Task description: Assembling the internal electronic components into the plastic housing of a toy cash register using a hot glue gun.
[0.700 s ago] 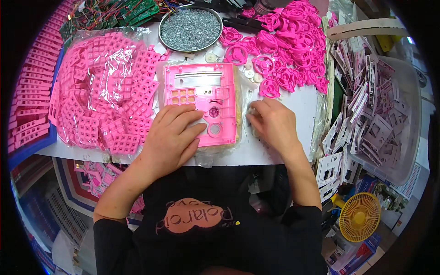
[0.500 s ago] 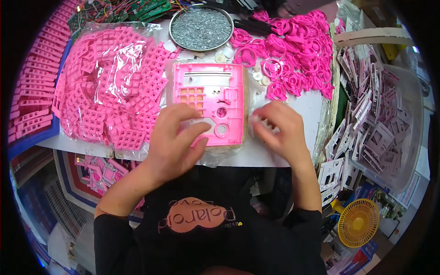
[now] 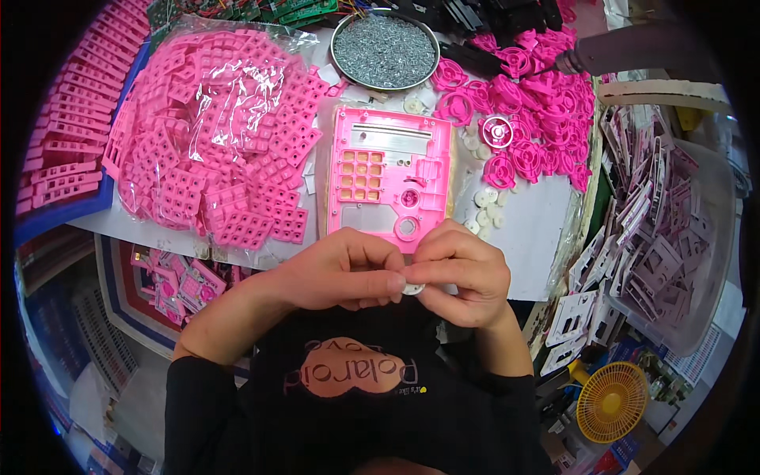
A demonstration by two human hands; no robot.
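Observation:
My left hand [image 3: 344, 271] and my right hand [image 3: 465, 273] meet in front of the pink plastic housing [image 3: 435, 190], fingertips pinched together. Between them is a small white plastic disc [image 3: 412, 290], mostly covered by the fingers. The housing lies with its hollow inside up on the table, over a wrapped pad. A grid of square openings, a metal strip and two round openings show in it. Small white discs [image 3: 485, 207] are scattered just right of it.
Left of the housing sits a clear bag of pink keypad pieces [image 3: 182, 142]. Behind are a round tray of screws [image 3: 385, 51] and green circuit boards [image 3: 293, 9]. Pink ring parts [image 3: 530, 111] are heaped at right, below a dark tool [image 3: 633, 54]. A plastic bin [image 3: 716, 261] holds flat pale parts.
My right hand has come left from beside the housing and my left hand has drawn back off it; they now meet at the white disc. The whole view has shifted slightly.

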